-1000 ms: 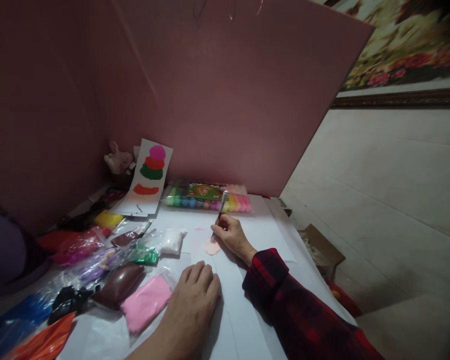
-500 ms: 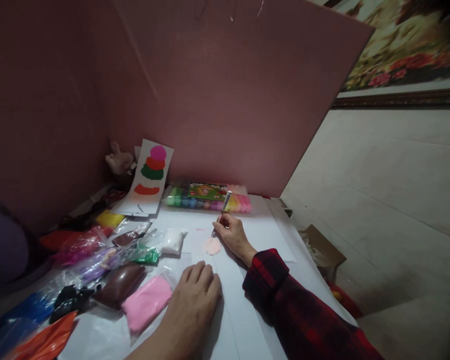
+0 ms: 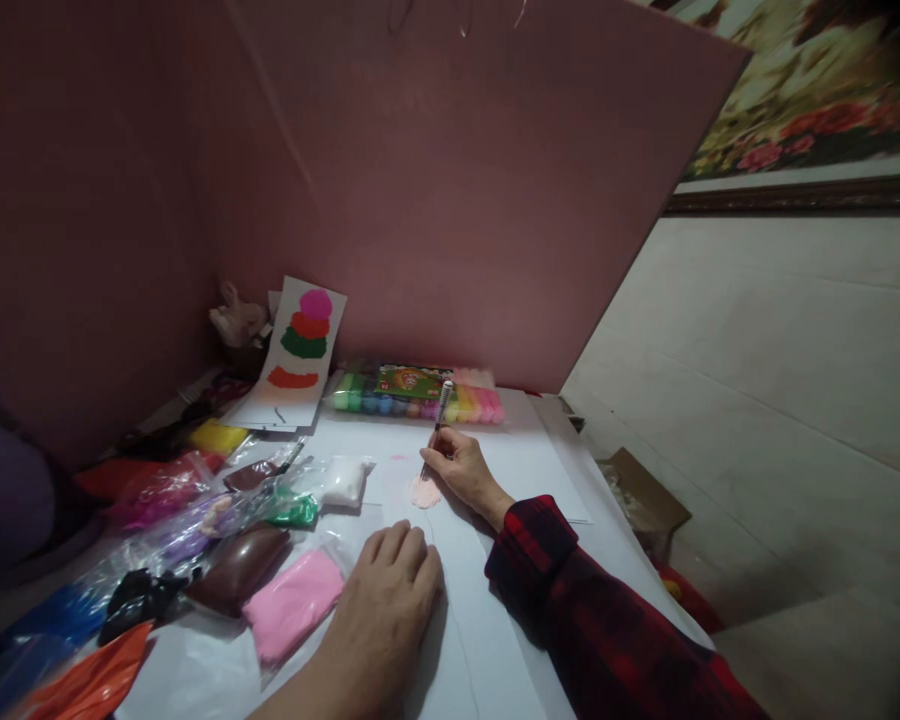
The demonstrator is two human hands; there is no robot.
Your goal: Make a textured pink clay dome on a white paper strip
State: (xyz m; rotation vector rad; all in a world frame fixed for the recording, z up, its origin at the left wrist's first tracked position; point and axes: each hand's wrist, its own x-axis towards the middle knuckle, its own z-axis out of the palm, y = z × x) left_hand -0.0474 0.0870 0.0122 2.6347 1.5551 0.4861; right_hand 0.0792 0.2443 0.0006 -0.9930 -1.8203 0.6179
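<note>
My right hand pinches a small fork with a pale-ended handle, held nearly upright. The fork's tip is at a flat, round patch of pale peach clay on the white paper. Closer to me, my left hand rests palm down on the paper, fingers extended and holding nothing. Just left of it lies a bag of pink clay.
Bagged clay in several colours covers the left side, including brown and white. A pack of coloured sticks lies at the back. Beside it leans a sheet with coloured shapes. A pink panel rises behind.
The fork has swung more upright, its top end shifting left, and its tip has moved down onto the peach clay. My left hand has stayed in place.
</note>
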